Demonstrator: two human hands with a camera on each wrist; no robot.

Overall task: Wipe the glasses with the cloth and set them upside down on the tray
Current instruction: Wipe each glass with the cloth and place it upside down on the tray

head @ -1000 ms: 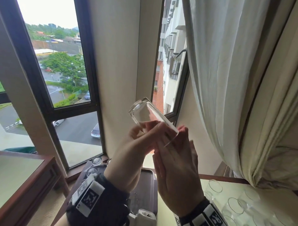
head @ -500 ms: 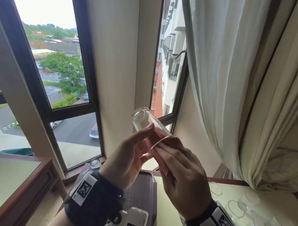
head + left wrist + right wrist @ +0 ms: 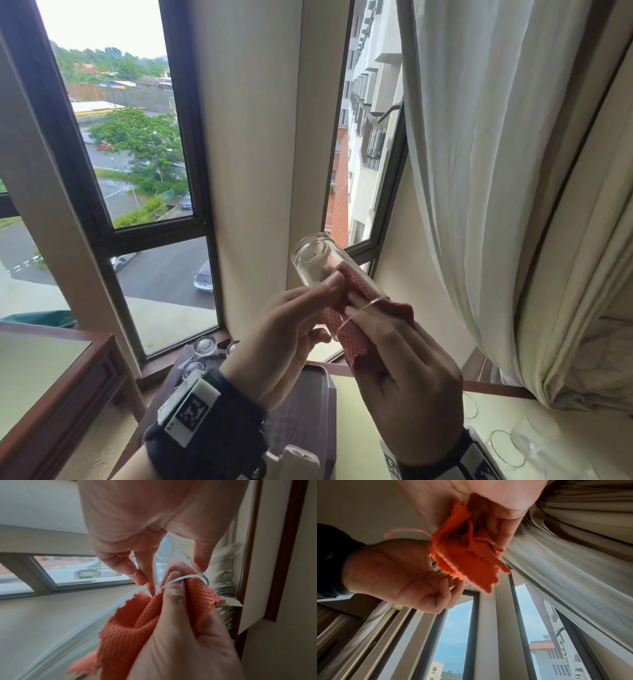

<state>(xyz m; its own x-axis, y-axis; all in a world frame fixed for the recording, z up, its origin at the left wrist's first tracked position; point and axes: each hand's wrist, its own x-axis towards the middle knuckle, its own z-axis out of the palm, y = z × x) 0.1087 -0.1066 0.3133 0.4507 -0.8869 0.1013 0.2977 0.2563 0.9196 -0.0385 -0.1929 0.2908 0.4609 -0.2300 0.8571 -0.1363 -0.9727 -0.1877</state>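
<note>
A clear glass (image 3: 317,262) is held tilted in the air in front of the window, base up and away from me. My left hand (image 3: 318,308) grips its side between thumb and fingers. My right hand (image 3: 363,315) holds an orange-red cloth (image 3: 380,317) and pushes it into the glass's mouth with two fingers. In the left wrist view the cloth (image 3: 137,622) bunches over the rim of the glass (image 3: 165,555). The right wrist view shows the cloth (image 3: 467,555) hanging from the right palm. A dark tray (image 3: 310,411) lies below the hands.
Upturned glasses (image 3: 205,345) stand at the tray's far left end by the sill. Several more glasses (image 3: 507,447) stand on the table at lower right. A white curtain (image 3: 496,171) hangs on the right, and a wooden side table (image 3: 58,394) is at lower left.
A second ago my right palm covered the glass's mouth and no cloth showed. The cloth then appeared at the rim, and it now reaches deeper inside the glass. Both hands sit slightly lower.
</note>
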